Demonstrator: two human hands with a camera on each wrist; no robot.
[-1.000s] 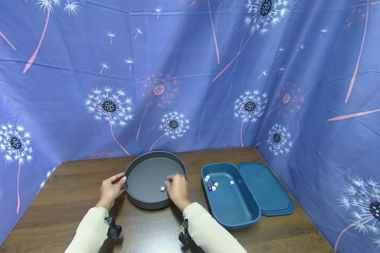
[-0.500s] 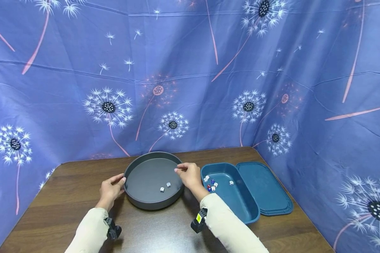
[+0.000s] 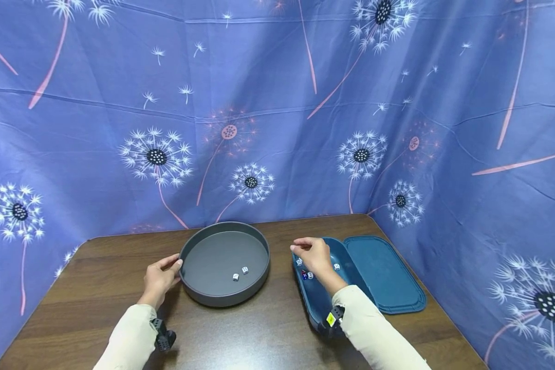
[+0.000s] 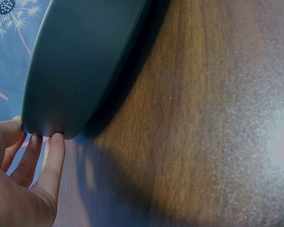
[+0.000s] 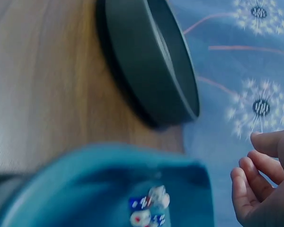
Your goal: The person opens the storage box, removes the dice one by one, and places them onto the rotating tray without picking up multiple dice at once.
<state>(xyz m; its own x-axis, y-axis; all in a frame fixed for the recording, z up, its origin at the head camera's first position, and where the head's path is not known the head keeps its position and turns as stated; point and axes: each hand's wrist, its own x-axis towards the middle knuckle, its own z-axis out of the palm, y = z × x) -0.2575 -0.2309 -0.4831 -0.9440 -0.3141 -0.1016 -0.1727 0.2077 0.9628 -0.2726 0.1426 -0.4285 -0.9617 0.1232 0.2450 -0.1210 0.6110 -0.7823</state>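
Note:
A round dark grey pan [image 3: 228,249] stands on the wooden table. Two white dice [image 3: 236,277] lie on its floor, toward the front. My left hand [image 3: 159,280] touches the pan's outer wall at the left with its fingertips [image 4: 57,137], the fingers nearly straight. My right hand [image 3: 316,259] is over the left far part of a teal box [image 5: 97,153], its fingers loosely bent and nothing seen between them. Several white, blue and red dice [image 5: 149,205] lie in that box, some hidden by the hand in the head view.
A flat teal lid [image 3: 388,272] lies to the right of the box. Behind the wooden table [image 3: 226,339] hangs a blue cloth [image 3: 277,128] with a dandelion print, which also runs along the right side.
My right hand has moved right, from inside the pan to over the teal box. A second white die now shows in the pan. My left hand keeps its place.

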